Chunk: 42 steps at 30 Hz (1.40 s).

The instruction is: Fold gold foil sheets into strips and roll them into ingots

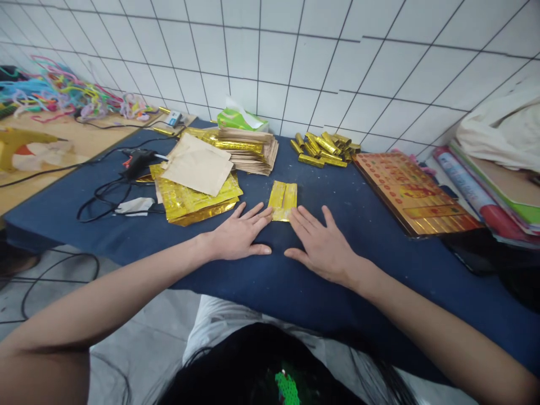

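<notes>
A small piece of folded gold foil paper [283, 201] lies flat on the blue tablecloth in front of me, a seam running down its middle. My left hand [241, 232] rests flat with fingers spread, its fingertips at the lower left edge of the foil piece. On the other side my right hand [321, 244] also lies flat and spread, fingertips at the lower right edge. Neither hand grips anything. Left of the foil piece is a stack of gold foil sheets [198, 203] with a tan paper square [198, 163] on top.
Behind sit a stack of brown paper [255, 149], a green tissue pack [241, 119] and a heap of rolled gold tubes [327, 147]. A black glue gun [137, 162] with its cord lies left. Red-gold printed sheets [415, 191] are at right, near books [498, 185].
</notes>
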### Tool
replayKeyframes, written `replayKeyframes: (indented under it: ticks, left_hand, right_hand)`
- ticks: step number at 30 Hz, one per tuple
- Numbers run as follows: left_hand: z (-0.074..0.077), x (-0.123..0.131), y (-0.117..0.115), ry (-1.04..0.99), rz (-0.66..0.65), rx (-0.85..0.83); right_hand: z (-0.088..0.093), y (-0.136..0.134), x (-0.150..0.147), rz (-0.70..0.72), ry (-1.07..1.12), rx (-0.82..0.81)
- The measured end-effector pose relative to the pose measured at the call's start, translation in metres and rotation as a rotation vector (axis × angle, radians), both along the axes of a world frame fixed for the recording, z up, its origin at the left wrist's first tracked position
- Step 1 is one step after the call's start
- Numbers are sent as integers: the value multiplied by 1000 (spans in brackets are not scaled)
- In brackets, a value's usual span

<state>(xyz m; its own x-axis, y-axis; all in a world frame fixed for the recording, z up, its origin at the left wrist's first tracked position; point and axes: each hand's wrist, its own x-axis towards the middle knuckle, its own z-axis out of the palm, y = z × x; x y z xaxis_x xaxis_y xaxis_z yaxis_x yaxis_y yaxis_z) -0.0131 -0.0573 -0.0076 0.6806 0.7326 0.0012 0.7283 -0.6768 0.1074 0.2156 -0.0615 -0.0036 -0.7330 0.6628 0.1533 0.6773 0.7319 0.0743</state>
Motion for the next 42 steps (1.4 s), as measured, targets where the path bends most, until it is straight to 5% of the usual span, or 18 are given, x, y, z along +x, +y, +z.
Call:
replayKeyframes:
  ticks: [5, 13, 23, 31, 42]
  left_hand:
    - [-2, -1, 1, -16, -10, 9]
    - [0, 0, -1, -1, 17, -2]
    - [5, -4, 10, 17, 32, 119]
    - [-1, 14, 2, 42, 105, 239]
    - [-1, 16, 2, 55, 174, 184]
  right_hand:
    - [-4, -2, -16, 124, -20, -81]
    - [-4, 10, 11, 57, -27, -83]
    - [7, -30, -19, 165, -1, -51]
    - [4, -33, -24, 173, -14, -70]
    - [8, -38, -21, 232, -6, -158]
